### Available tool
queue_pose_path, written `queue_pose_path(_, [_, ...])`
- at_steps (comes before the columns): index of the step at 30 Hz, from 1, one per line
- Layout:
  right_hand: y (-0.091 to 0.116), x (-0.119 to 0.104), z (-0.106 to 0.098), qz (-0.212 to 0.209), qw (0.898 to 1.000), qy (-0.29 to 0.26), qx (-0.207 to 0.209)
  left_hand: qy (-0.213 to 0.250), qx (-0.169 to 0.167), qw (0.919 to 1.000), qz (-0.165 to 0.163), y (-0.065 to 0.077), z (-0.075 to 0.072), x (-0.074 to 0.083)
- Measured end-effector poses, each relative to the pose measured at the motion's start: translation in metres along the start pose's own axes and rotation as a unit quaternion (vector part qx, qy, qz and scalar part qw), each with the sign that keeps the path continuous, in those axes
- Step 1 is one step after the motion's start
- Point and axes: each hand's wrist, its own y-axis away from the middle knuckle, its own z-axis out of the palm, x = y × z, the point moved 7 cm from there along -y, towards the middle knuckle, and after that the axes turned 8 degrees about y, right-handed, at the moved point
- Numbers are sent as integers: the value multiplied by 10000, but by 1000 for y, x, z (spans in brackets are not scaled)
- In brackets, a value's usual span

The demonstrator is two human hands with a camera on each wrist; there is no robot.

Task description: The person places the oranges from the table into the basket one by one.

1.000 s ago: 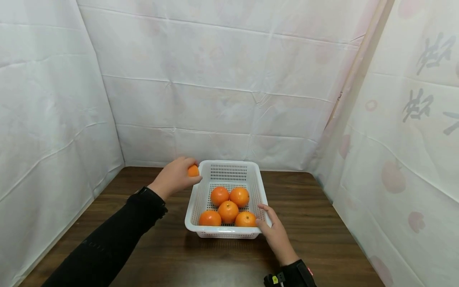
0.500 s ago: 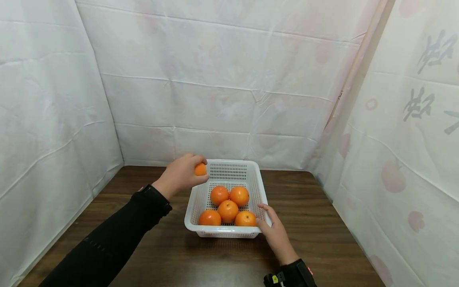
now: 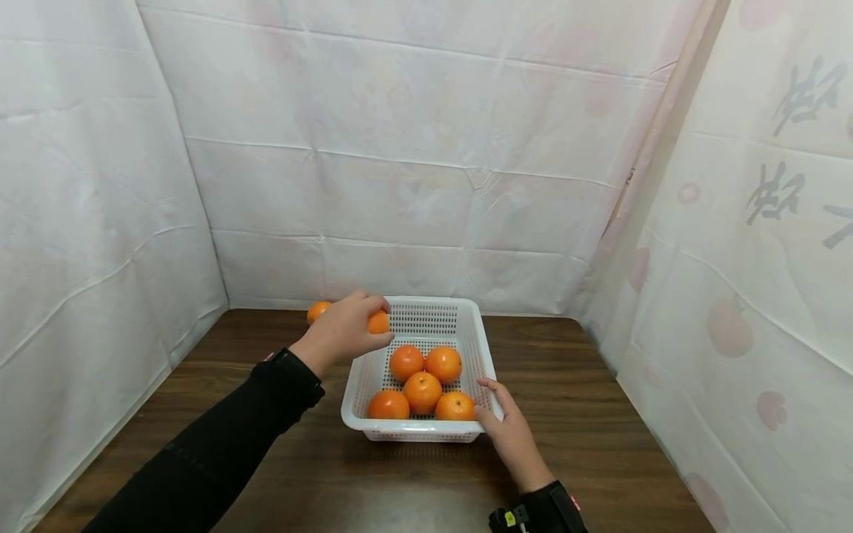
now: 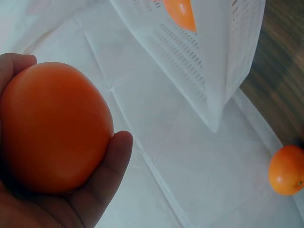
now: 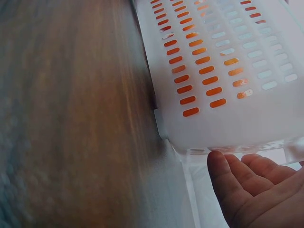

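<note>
My left hand grips an orange, thumb on one side and fingers on the other, at the left rim of a white plastic basket. In the head view the hand covers much of that fruit. Several oranges lie inside the basket, mostly toward its near end. At the basket's near right corner, my right hand holds the rim. The right wrist view shows its fingers against the outside of the slotted wall.
Another orange sits at the table's back left, partly behind my left hand. The basket stands on a dark wooden table. White cloth hangs behind the table and along both sides.
My left hand has moved right with its orange, toward the basket's left rim. The orange at the back left has come into view behind it. The right hand stays at the corner.
</note>
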Motion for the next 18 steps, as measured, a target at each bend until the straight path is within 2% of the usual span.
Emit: queue_pose_path(18, [-1, 2, 0, 12, 10000, -12, 9, -80, -478, 9988, 44, 2, 20, -6])
